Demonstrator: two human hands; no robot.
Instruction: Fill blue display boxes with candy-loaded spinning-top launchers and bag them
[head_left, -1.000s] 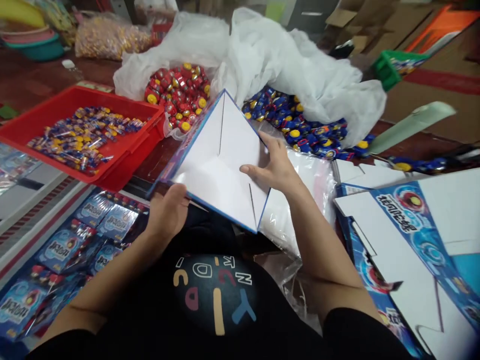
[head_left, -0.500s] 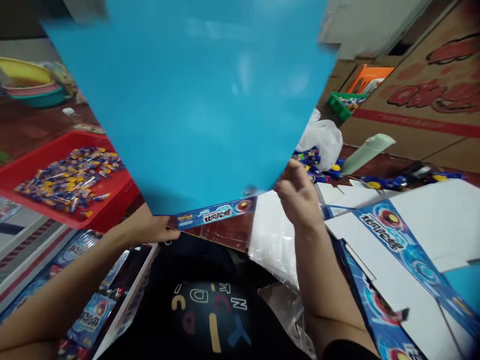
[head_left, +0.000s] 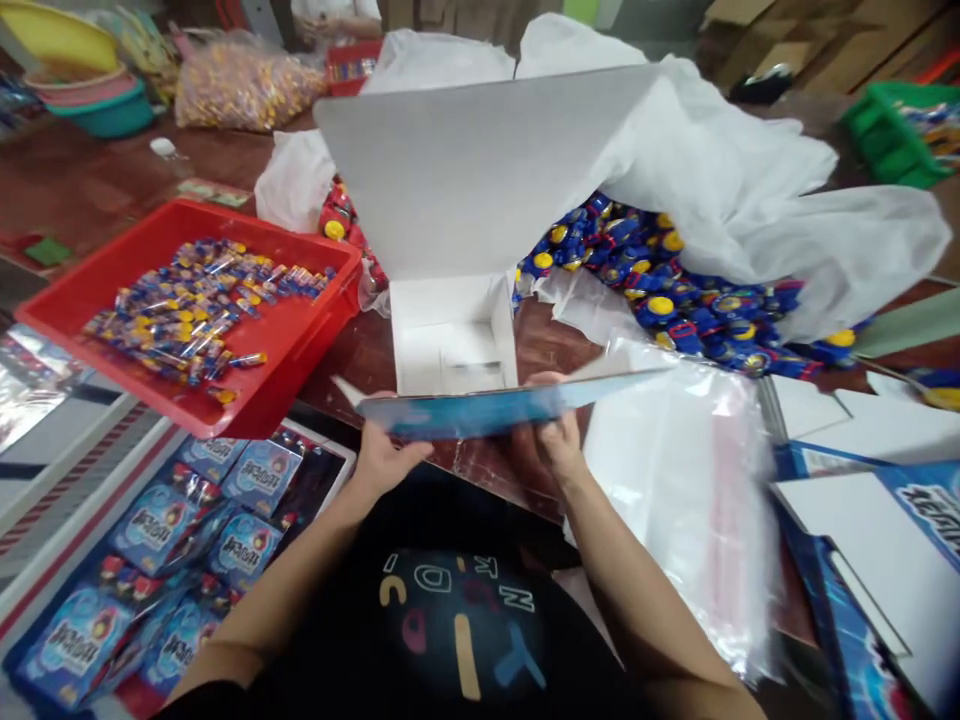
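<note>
In front of me a cardboard display box (head_left: 454, 300), white inside and blue outside, stands partly folded on the table. Its tall back panel rises upright and its front flap slopes toward me. My left hand (head_left: 386, 460) grips the left end of the front flap, thumb on the near side and fingers partly hidden. At the flap's right part, my right hand (head_left: 556, 435) is closed on the board, slightly blurred. Apart from a slit and fold lines in its floor, the box's inside shows bare white card.
A red tray (head_left: 300, 350) of small wrapped pieces stands left, above a carton of blue packs (head_left: 154, 525). Blue-and-yellow toys (head_left: 660, 290) spill from white bags behind. Clear plastic bags (head_left: 675, 480) and flat printed cartons (head_left: 870, 540) lie right.
The blue sheet held up before me has come down and now shows its white inside as a partly formed box. Both hands have shifted to its front flap, and my view has moved.
</note>
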